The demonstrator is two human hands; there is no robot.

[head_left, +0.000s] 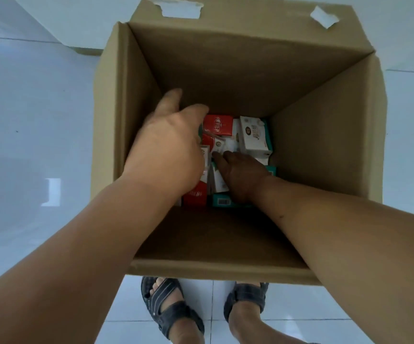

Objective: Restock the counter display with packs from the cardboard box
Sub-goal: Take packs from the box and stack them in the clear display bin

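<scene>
Packs [219, 125] lie loose at the bottom of the cardboard box [325, 145], so left hand [168, 145] and right hand [240, 175] reach deep; whether their fingers grip any is hidden.

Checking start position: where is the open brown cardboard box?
Head view, centre: the brown cardboard box stands on pale floor tiles, just ahead of the dark-sandalled feet.

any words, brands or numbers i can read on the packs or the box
No text here is legible.
Red pack: white logo and lettering, too blurred to read.
White pack: round emblem and dark print, too small to read.
Teal pack: barcode label, digits unreadable.
Cardboard box: no print shows on its walls or flaps.
</scene>
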